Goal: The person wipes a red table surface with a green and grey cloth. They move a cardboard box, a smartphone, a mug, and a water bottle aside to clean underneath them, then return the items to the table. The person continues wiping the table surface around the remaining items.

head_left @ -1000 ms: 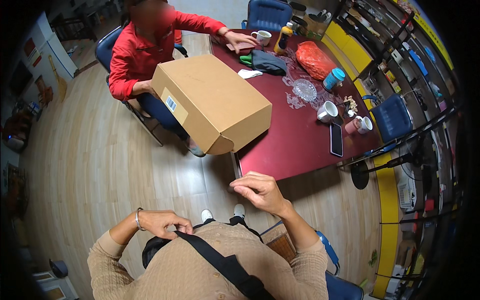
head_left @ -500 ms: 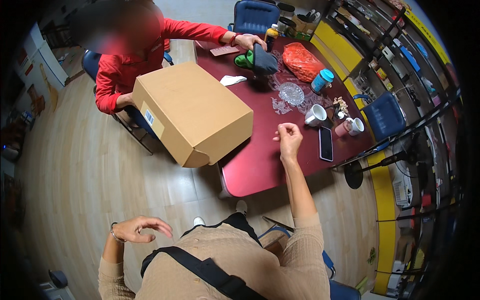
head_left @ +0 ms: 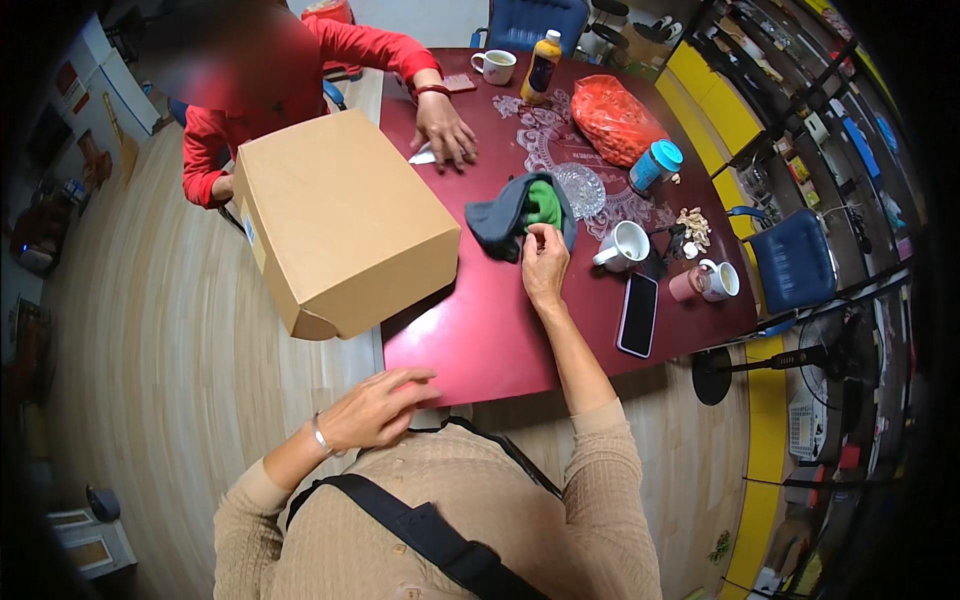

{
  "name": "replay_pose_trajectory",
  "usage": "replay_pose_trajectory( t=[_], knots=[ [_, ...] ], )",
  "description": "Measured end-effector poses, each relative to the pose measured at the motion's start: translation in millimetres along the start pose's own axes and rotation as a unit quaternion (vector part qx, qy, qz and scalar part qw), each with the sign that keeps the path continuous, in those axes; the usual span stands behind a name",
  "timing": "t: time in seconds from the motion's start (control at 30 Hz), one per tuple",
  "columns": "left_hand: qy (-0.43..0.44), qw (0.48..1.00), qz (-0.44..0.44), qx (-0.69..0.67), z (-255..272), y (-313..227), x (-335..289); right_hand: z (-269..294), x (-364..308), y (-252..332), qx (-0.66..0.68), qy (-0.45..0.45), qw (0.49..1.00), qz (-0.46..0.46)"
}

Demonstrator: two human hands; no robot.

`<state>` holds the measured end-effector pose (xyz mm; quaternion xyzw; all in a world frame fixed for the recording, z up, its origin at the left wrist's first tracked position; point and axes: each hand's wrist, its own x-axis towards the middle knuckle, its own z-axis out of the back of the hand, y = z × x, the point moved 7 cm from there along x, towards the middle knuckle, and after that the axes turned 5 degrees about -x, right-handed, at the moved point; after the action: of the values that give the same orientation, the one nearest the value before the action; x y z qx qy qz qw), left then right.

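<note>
On the dark red table lies a soft grey-blue cloth hat (head_left: 497,222) with bright green cloth showing inside it. My right hand (head_left: 546,265) reaches its near side, thumb and fingers pinched together at the edge of the green part. Exactly how much cloth sits between the fingertips is hard to see. Low over the table's near left corner, my left hand (head_left: 378,408) holds nothing, its fingers apart. A large closed cardboard box (head_left: 350,215) stands left of the hat. Beyond the box, a co-worker's hand (head_left: 445,130) rests over a white tissue (head_left: 424,156).
Right of the hat are a glass ashtray (head_left: 580,190), a white mug (head_left: 625,245), a phone (head_left: 638,315) and a blue-lidded jar (head_left: 656,165). A red plastic bag (head_left: 613,120) and a yellow-capped bottle (head_left: 541,68) stand farther back. Shelves (head_left: 850,170) line the right side.
The co-worker's hand has let go of the hat and drawn back left. The hat has come nearer, onto the table by my right hand. My left hand has moved up and right.
</note>
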<state>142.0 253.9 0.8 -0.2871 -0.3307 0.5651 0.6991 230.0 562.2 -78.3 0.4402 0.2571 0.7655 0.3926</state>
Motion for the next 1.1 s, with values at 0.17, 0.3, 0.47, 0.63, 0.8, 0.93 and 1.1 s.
replay_pose_trajectory(
  t=[0.17, 0.3, 0.47, 0.63, 0.8, 0.93, 1.1],
  knots=[
    [-0.075, 0.997, -0.031, -0.011, -32.1, 31.4, 55.1, 13.0, 3.2, 30.1, -0.181, -0.044, 0.976, 0.112],
    [-0.129, 0.978, 0.071, -0.147, -46.2, 60.5, 104.1, -26.9, 11.9, -37.3, -0.225, 0.147, 0.963, 0.010],
    [-0.254, 0.947, 0.108, -0.166, -43.0, 102.2, 131.4, -6.1, -16.1, -19.7, -0.071, 0.107, 0.989, 0.075],
    [-0.267, 0.959, 0.071, 0.058, -27.3, 124.6, 144.4, 62.7, -50.0, 43.3, 0.110, 0.169, 0.977, 0.066],
    [-0.246, 0.954, 0.170, -0.001, -6.8, 140.5, 139.8, 84.2, -66.1, 9.6, 0.129, 0.139, 0.977, -0.096],
    [-0.285, 0.950, 0.128, -0.005, 29.2, 94.9, 143.7, 93.1, -57.9, 25.7, -0.157, 0.087, 0.981, 0.077],
    [-0.335, 0.931, -0.032, 0.140, 67.7, 19.8, 127.1, 84.7, -72.2, 21.2, -0.063, 0.182, 0.981, 0.027]
  ],
)
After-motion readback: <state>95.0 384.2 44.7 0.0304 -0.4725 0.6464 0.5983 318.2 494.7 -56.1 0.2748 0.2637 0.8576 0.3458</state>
